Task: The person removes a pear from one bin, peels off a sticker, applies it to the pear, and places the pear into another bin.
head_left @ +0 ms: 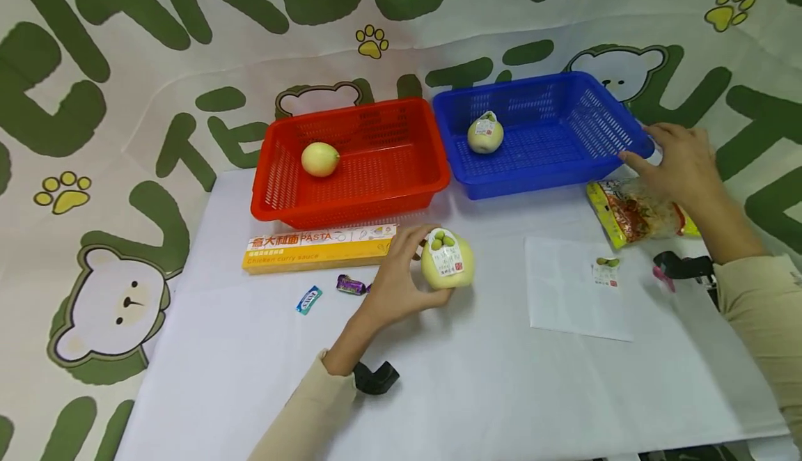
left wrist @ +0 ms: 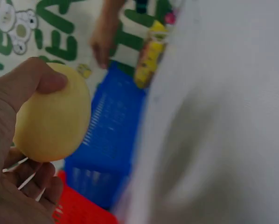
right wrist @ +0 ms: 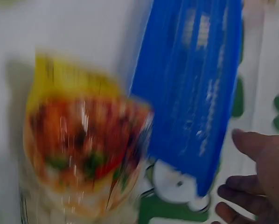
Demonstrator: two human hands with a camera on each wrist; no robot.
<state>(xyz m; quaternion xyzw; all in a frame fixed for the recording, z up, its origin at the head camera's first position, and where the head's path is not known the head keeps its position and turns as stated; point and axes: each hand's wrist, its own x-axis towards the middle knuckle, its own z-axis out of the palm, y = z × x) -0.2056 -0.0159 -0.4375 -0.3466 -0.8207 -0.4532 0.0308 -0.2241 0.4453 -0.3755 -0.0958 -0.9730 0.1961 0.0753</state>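
L hand (head_left: pixel 399 282): I pinch labelled pale-yellow fruit (head_left: pixel 448 260) over table (head_left: pixel 476 391) | R hand (head_left: pixel 684 168): fingers spread, nr corner of blue basket (head_left: pixel 526 181), contact unclear | step: prob. fruit transfer | next: likely calls for firm grip, clear path

Left basket (head_left: pixel 357 207): behind the pasta box (head_left: pixel 319 251), one fruit (head_left: pixel 320 159) inside.
Right basket (head_left: pixel 539 181): another fruit (head_left: pixel 485 135) inside, my right hand (head_left: pixel 679 165) beside.
Food packet (head_left: pixel 635 212): before the right basket.
Third fruit (head_left: pixel 450 266): in my left hand (head_left: pixel 397 283).
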